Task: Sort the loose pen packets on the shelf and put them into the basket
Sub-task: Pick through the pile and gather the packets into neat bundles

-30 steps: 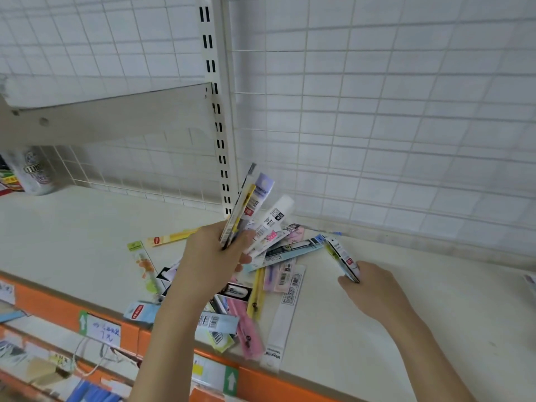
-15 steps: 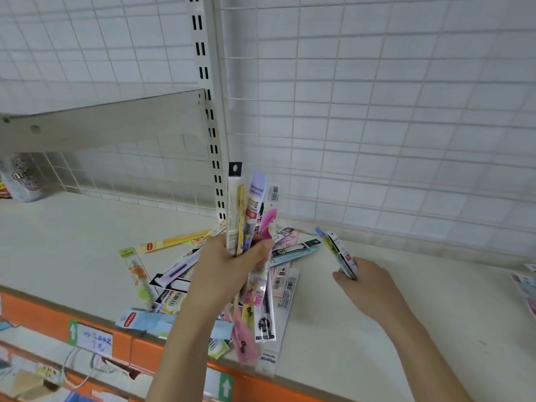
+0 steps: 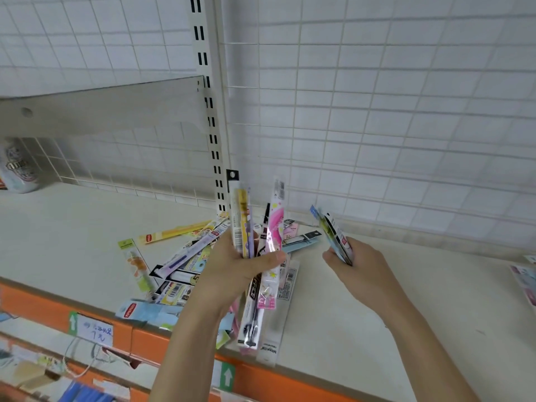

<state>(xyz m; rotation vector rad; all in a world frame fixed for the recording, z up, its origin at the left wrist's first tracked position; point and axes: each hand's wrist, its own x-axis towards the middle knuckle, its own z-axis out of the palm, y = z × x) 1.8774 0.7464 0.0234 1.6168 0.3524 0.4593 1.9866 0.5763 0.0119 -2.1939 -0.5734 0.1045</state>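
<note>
My left hand (image 3: 232, 271) grips a bunch of several pen packets (image 3: 256, 224), held upright and fanned, over the pile. My right hand (image 3: 362, 268) holds a thin stack of packets (image 3: 333, 236) tilted up and to the left, just right of the pile. Several loose pen packets (image 3: 179, 262) lie scattered on the cream shelf (image 3: 72, 227), some overhanging its orange front edge. No basket is in view.
A white wire grid backs the shelf, with a slotted upright post (image 3: 213, 111) behind the pile. A bracket shelf (image 3: 101, 108) juts out at upper left above a can (image 3: 17, 166). More packets (image 3: 525, 277) lie at the far right. Lower shelves with price tags (image 3: 92, 329) show below.
My left hand has turned its bunch from a rightward fan to upright and gathered it closer. My right hand has stayed beside the pile with its stack.
</note>
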